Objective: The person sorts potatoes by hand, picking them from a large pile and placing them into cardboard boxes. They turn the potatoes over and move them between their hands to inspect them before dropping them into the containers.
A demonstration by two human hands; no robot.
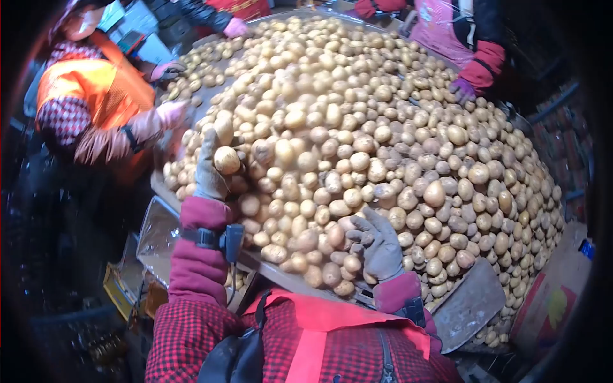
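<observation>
A broad heap of potatoes (357,159) covers the table. My left hand (211,167), in a grey glove, is closed around a potato (227,160) at the heap's left side; another potato (223,129) lies by its fingertips. Near the front edge of the heap, my right hand (378,246), also gloved in grey, has its fingers bent over potatoes. A pale potato (349,223) is beside its fingertips, and whether the fingers grip it is unclear.
A person in an orange vest (96,83) works at the left, gloved hands over the table. Other people's gloved hands (237,27) reach in from the far side. A metal sheet (469,306) stands at the front right; a box (552,287) is beyond it.
</observation>
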